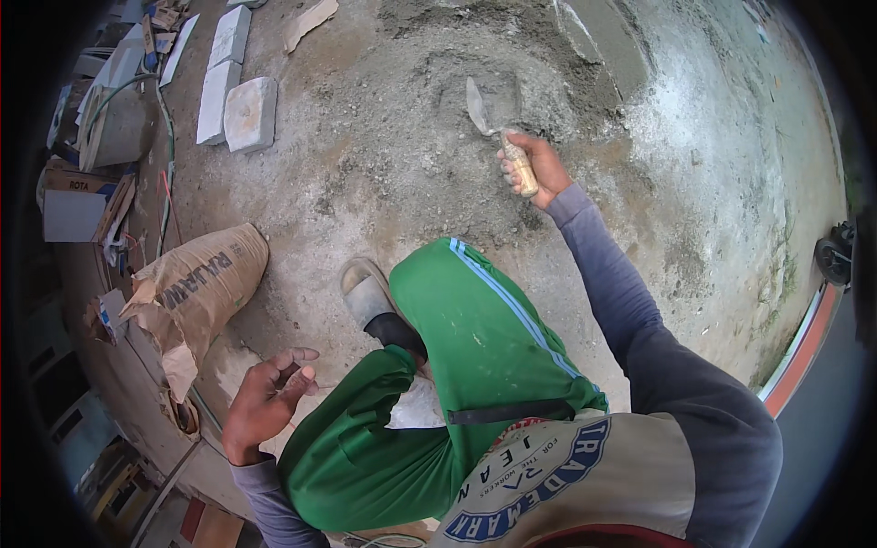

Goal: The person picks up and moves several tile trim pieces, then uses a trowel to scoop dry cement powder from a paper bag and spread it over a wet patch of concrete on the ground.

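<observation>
My right hand (543,170) is closed round the pale wooden handle of a trowel (476,106). Its narrow metal blade points away from me, over a patch of loose grey mortar (438,96) on the ground. My left hand (267,399) hangs beside my bent left knee with loosely curled fingers, the thumb a little apart from them, and nothing visible in it. Nearest to that hand lies a crumpled brown paper sack (212,279), its torn end toward me.
White blocks (219,82) lie at the far left, one with a brownish top (250,114). A green hose (165,137) runs past a bucket (119,128) and cardboard boxes. Wet mortar (607,46) spreads at the far right. A black wheel (833,254) stands at the right edge.
</observation>
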The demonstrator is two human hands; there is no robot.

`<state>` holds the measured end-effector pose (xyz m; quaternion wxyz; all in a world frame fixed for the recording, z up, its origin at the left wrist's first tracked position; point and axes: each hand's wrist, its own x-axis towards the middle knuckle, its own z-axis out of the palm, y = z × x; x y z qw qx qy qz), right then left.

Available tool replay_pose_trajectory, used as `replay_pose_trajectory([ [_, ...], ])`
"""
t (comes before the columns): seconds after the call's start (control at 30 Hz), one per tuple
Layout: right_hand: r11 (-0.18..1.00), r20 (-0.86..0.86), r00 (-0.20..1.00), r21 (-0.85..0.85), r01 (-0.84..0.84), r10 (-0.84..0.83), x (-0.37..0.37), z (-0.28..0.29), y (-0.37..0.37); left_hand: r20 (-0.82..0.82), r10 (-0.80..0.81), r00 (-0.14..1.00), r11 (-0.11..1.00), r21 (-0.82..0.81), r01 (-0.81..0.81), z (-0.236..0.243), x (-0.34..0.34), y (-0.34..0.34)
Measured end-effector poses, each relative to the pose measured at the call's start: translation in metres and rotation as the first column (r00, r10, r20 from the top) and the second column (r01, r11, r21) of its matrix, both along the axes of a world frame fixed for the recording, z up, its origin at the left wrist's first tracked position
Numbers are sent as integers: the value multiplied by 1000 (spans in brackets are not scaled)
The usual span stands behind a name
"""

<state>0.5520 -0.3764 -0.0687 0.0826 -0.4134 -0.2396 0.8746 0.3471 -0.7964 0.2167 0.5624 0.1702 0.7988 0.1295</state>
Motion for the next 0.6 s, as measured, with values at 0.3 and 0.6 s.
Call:
replay_pose_trajectory([
  [0.3, 999, 77, 996, 27, -40, 38, -103, -77, 9, -85, 0, 996, 999, 49, 5, -11, -6, -2],
  [0.6, 921, 129, 961, 280, -270, 243, -14, -9, 8, -50, 71, 996, 996, 59, -68, 0, 1, -58],
])
